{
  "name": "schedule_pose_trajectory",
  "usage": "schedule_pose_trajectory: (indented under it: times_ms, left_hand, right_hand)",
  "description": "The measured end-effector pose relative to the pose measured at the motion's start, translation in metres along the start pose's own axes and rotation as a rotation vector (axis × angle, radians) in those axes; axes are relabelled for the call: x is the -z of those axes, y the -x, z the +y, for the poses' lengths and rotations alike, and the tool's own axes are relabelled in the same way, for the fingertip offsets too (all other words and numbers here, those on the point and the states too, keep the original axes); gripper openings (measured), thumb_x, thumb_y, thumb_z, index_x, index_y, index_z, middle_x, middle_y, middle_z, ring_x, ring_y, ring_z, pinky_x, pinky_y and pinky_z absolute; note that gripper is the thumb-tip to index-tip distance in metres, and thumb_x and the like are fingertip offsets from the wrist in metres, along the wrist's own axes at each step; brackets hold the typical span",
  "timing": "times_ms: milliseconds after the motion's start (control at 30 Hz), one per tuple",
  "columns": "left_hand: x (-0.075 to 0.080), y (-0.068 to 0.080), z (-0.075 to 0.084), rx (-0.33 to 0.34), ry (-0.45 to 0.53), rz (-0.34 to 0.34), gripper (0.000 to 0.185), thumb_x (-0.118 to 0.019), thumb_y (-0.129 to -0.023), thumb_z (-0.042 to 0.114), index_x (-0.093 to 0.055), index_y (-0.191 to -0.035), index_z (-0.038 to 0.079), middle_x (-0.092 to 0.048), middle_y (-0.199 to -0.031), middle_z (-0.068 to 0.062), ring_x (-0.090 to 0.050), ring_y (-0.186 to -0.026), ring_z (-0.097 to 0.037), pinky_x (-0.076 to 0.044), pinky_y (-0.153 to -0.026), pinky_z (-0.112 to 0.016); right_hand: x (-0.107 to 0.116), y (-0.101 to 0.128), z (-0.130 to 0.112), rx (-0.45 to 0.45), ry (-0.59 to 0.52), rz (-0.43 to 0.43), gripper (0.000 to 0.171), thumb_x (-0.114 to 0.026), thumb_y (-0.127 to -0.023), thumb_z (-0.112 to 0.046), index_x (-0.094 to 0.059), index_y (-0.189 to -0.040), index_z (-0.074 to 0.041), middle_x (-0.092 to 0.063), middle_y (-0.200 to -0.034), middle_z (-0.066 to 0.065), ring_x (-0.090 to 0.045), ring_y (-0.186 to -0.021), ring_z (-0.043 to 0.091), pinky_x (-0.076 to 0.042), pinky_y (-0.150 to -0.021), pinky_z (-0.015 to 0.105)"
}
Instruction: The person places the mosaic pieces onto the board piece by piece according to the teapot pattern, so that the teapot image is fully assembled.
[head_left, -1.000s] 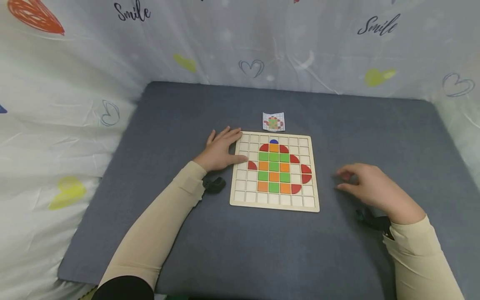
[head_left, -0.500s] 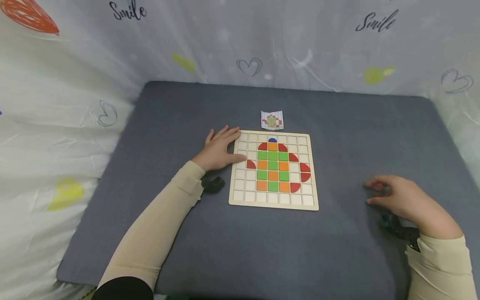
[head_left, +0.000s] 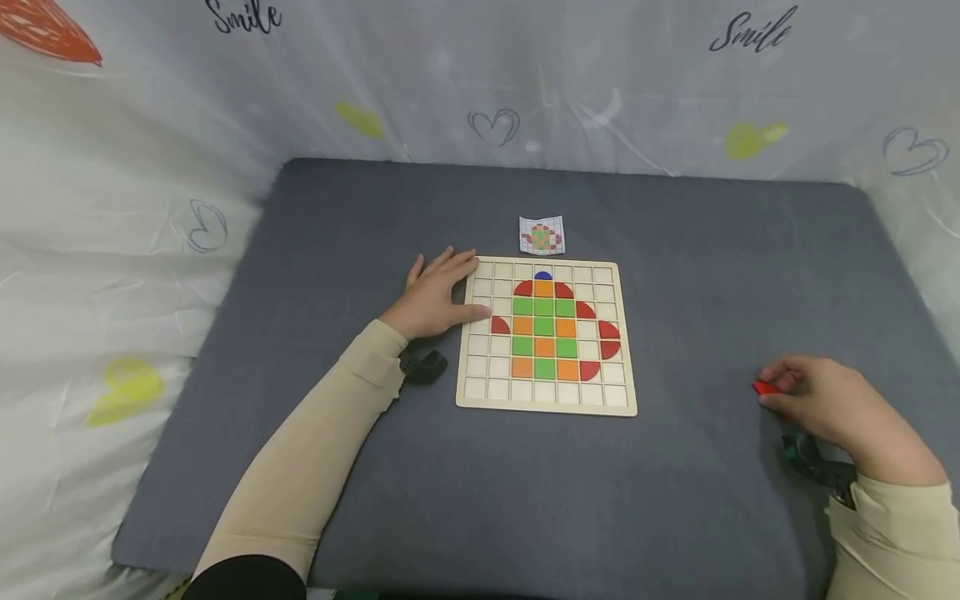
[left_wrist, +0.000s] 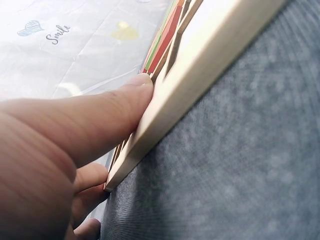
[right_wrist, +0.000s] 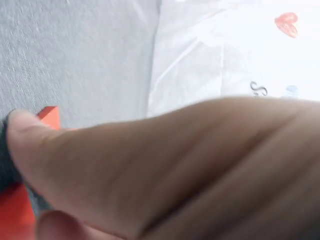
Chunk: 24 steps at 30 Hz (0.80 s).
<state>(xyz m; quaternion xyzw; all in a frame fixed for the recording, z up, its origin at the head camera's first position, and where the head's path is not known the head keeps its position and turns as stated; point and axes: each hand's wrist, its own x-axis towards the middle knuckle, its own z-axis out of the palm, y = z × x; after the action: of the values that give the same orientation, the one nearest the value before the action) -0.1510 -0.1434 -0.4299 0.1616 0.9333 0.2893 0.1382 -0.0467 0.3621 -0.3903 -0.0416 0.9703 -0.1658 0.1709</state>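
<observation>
Head view: the square wooden grid board [head_left: 547, 337] lies on the grey felt worktop [head_left: 675, 250]. Its cells hold green and orange square tiles [head_left: 544, 327] in the middle, red quarter-round tiles [head_left: 610, 330] round them and one blue half-round tile [head_left: 543, 275] at the far edge; the outer cells are bare. A small printed pattern card [head_left: 542, 235] lies just beyond the board. The left hand [head_left: 435, 293] rests flat at the board's left edge, fingers straight. Well to the right of the board, the right hand [head_left: 832, 404] has its fingers curled round a small red tile [head_left: 766, 388].

Left wrist view: the thumb [left_wrist: 100, 112] presses on the board's pale wooden rim [left_wrist: 200, 75].

Right wrist view: the red tile [right_wrist: 49, 116] shows beside a fingertip.

The step in hand looks like fetching a piece; seating it would call for a bare cell matching the card.
</observation>
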Motion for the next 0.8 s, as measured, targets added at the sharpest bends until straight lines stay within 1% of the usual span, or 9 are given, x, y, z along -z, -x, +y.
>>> schedule_pose_trajectory:
  times_ms: [67, 200, 333, 467, 567, 667, 800]
  left_hand:
    - [0.000, 0.000, 0.000, 0.002, -0.003, -0.004, 0.091, -0.076, -0.095, 0.051, -0.033, -0.167, 0.014, -0.023, -0.175, -0.001, -0.003, -0.164, -0.025, 0.015, -0.128, -0.053]
    - [0.000, -0.001, 0.000, 0.008, -0.007, -0.007, 0.092, -0.076, -0.095, 0.051, -0.032, -0.167, 0.014, -0.022, -0.175, -0.001, -0.003, -0.164, -0.024, 0.016, -0.128, -0.052]
    - [-0.001, -0.001, 0.000, 0.014, -0.002, -0.003, 0.092, -0.076, -0.095, 0.051, -0.033, -0.167, 0.015, -0.023, -0.175, -0.001, -0.003, -0.164, -0.024, 0.016, -0.128, -0.052]
    - [-0.002, 0.000, -0.001, 0.019, -0.004, 0.000, 0.091, -0.076, -0.095, 0.052, -0.033, -0.167, 0.015, -0.024, -0.175, 0.000, -0.003, -0.164, -0.024, 0.015, -0.128, -0.053]
    - [-0.002, -0.001, -0.001, 0.018, -0.003, 0.004, 0.091, -0.075, -0.095, 0.053, -0.034, -0.167, 0.016, -0.024, -0.175, 0.000, -0.004, -0.164, -0.024, 0.015, -0.128, -0.053]
    - [-0.002, -0.001, 0.000, 0.016, -0.004, 0.006, 0.092, -0.075, -0.095, 0.054, -0.033, -0.167, 0.016, -0.023, -0.175, 0.001, -0.004, -0.164, -0.023, 0.015, -0.128, -0.053]
    - [-0.002, -0.001, 0.001, 0.011, -0.018, 0.003, 0.091, -0.074, -0.096, 0.053, -0.032, -0.167, 0.015, -0.023, -0.175, 0.001, -0.003, -0.164, -0.023, 0.016, -0.128, -0.052]
  right_hand:
    - [0.000, -0.002, -0.004, 0.010, 0.003, 0.008, 0.025, -0.082, -0.092, -0.017, -0.071, -0.105, 0.001, -0.069, -0.083, 0.004, -0.060, -0.071, 0.015, -0.045, -0.065, 0.035]
    - [-0.002, -0.007, -0.016, 0.068, 0.024, 0.020, 0.023, -0.084, -0.092, -0.019, -0.073, -0.101, -0.002, -0.067, -0.083, 0.003, -0.059, -0.075, 0.017, -0.047, -0.067, 0.038]
    - [-0.003, -0.016, -0.031, 0.137, 0.032, 0.001, 0.017, -0.083, -0.092, -0.019, -0.073, -0.098, -0.007, -0.064, -0.083, 0.000, -0.058, -0.076, 0.016, -0.047, -0.068, 0.037]
    - [-0.004, -0.028, -0.046, 0.202, 0.027, -0.007, 0.015, -0.085, -0.090, -0.016, -0.071, -0.093, -0.012, -0.062, -0.081, -0.005, -0.056, -0.073, 0.013, -0.045, -0.063, 0.032]
    - [-0.004, -0.036, -0.056, 0.238, 0.019, -0.013, 0.015, -0.085, -0.089, -0.015, -0.070, -0.091, -0.013, -0.061, -0.077, -0.006, -0.054, -0.069, 0.012, -0.044, -0.060, 0.031]
    - [-0.004, -0.044, -0.071, 0.270, 0.027, 0.014, 0.013, -0.086, -0.088, -0.014, -0.073, -0.090, -0.013, -0.064, -0.075, -0.007, -0.054, -0.068, 0.012, -0.045, -0.061, 0.031]
    - [-0.002, -0.053, -0.098, 0.311, 0.016, 0.070, 0.011, -0.087, -0.088, -0.013, -0.080, -0.096, -0.012, -0.073, -0.082, -0.004, -0.060, -0.072, 0.013, -0.051, -0.064, 0.032]
